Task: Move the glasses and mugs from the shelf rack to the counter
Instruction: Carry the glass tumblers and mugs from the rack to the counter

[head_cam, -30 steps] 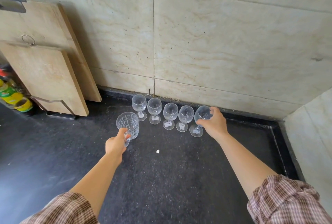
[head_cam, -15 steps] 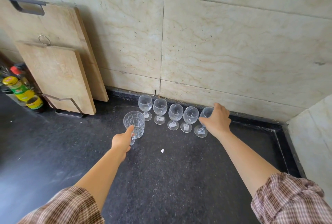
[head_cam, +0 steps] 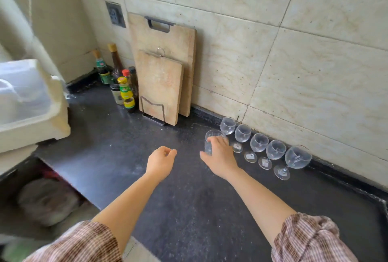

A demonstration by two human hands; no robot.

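Both hands reach out over the dark counter (head_cam: 189, 209) from plaid sleeves. Nearer and to the left, the left hand (head_cam: 160, 162) hangs empty above the counter, fingers loosely curled inward, holding nothing. Slightly farther, the right hand (head_cam: 219, 157) lies against a cut-glass tumbler (head_cam: 210, 141) that stands upright on the counter, fingers spread around its near side; whether it grips or only touches is unclear. Just beyond and to the right, five stemmed wine glasses (head_cam: 259, 143) stand upright in a slanting row along the foot of the tiled wall (head_cam: 294, 62), close together. Farther left, two wooden cutting boards (head_cam: 161, 85) lean against the wall in a wire stand, with a cluster of sauce bottles (head_cam: 123, 87) beside them. A white plastic rack (head_cam: 31, 114) sits at the far left edge, blurred.
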